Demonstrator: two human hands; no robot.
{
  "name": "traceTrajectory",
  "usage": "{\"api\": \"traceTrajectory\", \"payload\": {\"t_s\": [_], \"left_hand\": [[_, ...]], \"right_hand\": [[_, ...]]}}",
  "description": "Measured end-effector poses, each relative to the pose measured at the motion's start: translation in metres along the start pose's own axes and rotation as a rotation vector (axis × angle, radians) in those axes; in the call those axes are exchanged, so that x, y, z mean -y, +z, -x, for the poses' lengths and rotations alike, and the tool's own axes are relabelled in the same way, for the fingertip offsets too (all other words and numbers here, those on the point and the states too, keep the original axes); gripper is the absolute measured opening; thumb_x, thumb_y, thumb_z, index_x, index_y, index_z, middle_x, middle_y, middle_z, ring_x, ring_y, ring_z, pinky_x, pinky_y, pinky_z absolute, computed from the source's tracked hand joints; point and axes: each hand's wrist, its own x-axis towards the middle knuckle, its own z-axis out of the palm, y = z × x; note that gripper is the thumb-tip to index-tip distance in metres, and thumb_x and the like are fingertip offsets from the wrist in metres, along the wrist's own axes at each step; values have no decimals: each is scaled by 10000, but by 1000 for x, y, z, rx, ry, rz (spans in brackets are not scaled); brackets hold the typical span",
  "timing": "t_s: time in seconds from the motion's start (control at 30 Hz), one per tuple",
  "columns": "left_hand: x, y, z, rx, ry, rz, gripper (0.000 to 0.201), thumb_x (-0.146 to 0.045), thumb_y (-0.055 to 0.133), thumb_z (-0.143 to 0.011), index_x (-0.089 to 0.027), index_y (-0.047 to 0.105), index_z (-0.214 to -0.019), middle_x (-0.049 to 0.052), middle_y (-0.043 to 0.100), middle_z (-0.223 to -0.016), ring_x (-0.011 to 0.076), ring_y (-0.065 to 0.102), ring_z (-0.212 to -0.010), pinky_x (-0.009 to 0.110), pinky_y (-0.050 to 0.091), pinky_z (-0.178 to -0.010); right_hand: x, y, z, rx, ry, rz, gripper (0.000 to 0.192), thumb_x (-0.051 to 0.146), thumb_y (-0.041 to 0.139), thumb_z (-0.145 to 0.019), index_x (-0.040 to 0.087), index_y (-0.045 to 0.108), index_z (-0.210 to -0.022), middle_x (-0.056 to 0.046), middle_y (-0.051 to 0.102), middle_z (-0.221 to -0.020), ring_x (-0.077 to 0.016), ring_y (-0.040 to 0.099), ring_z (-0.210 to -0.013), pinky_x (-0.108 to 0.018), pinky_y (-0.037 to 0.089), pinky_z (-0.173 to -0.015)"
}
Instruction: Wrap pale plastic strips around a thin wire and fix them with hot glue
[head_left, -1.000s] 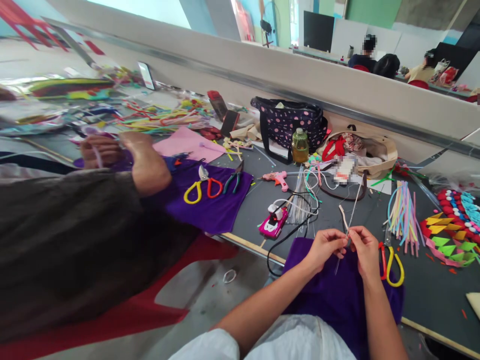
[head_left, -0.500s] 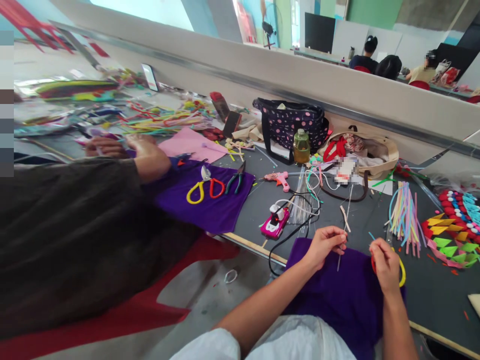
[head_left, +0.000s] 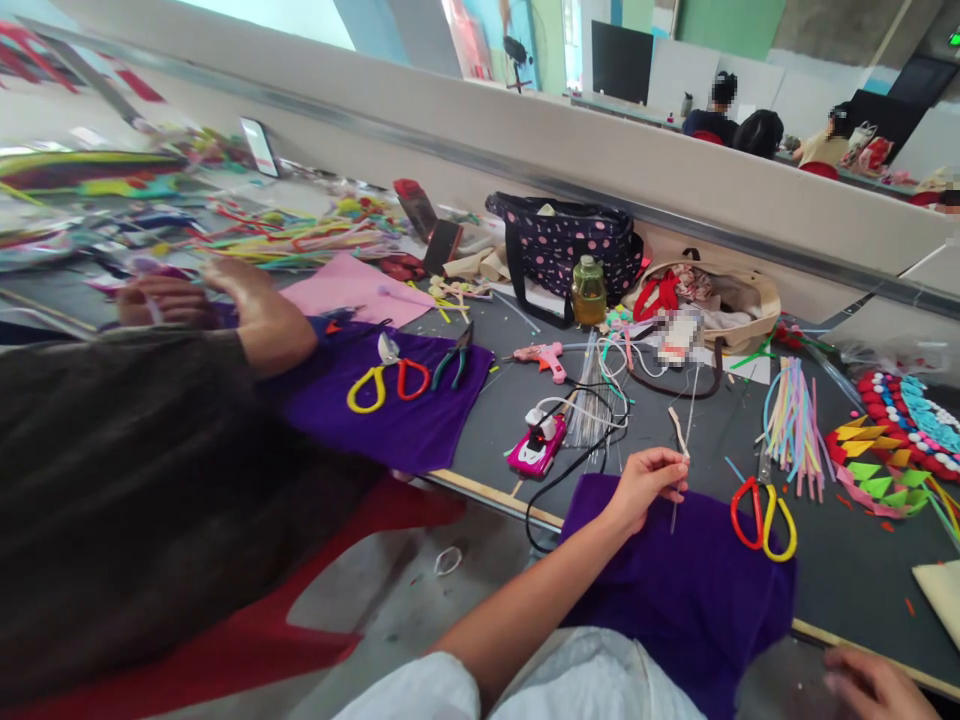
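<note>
My left hand (head_left: pixel 646 483) pinches a thin wire stick (head_left: pixel 681 455) upright above the purple cloth (head_left: pixel 675 585) that hangs over the near table edge. My right hand (head_left: pixel 870 688) is low at the bottom right corner, off the table, blurred, with nothing seen in it. Scissors with red and yellow handles (head_left: pixel 763 510) lie on the grey table (head_left: pixel 855 560) just right of the cloth. A bundle of pastel sticks (head_left: pixel 795 425) lies beyond them.
A person in a dark sleeve (head_left: pixel 150 470) works to my left over another purple cloth (head_left: pixel 390 400) with scissors and pliers. A pink glue gun (head_left: pixel 541 357), pink power strip (head_left: pixel 534 447), dotted bag (head_left: pixel 566 250), bottle (head_left: pixel 588 290) and coloured paper craft (head_left: pixel 892 440) crowd the table.
My right hand let go of the stick, passed over the scissors and dropped off the table to the bottom right. My left hand still holds the stick. The view shifted slightly.
</note>
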Motion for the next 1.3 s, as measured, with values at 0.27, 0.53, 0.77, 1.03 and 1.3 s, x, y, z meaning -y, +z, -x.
{"api": "traceTrajectory", "payload": {"t_s": [0.27,0.53,0.77,1.03,1.3], "left_hand": [[2,11,8,58,3,4,409,-392,828,-570,-101,670,-810,16,609,-655,120,596,-566,250,531,-514],[4,12,13,70,-17,1,406,-388,830,-565,-97,676,-802,21,615,-663,118,596,-544,241,524,-493],[10,8,12,82,-71,-13,397,-379,834,-552,-99,681,-789,33,632,-681,124,606,-543,235,517,-480],[8,6,10,86,-78,-22,381,-371,831,-554,-101,682,-779,29,627,-664,123,603,-537,234,513,-477],[16,0,9,152,-128,-73,370,-342,814,-579,-105,668,-822,24,631,-653,133,616,-550,232,506,-482]], "right_hand": [[113,31,-58,-143,-99,-379,314,522,639,-757,231,735,-829,-49,704,-777,-218,638,-708,-278,499,-653],[195,80,-124,-98,-161,-739,391,536,625,-768,180,709,-907,-46,672,-748,-128,502,-531,-213,350,-433],[211,92,-140,-32,-155,-950,323,476,700,-726,164,683,-809,15,586,-644,-57,375,-437,-188,278,-394],[208,93,-147,-32,-140,-1047,437,558,591,-796,146,704,-888,-37,626,-707,-81,444,-476,-197,318,-387],[210,95,-155,-92,-169,-984,285,439,722,-721,170,650,-780,28,592,-630,-44,392,-410,-186,275,-386]]}}
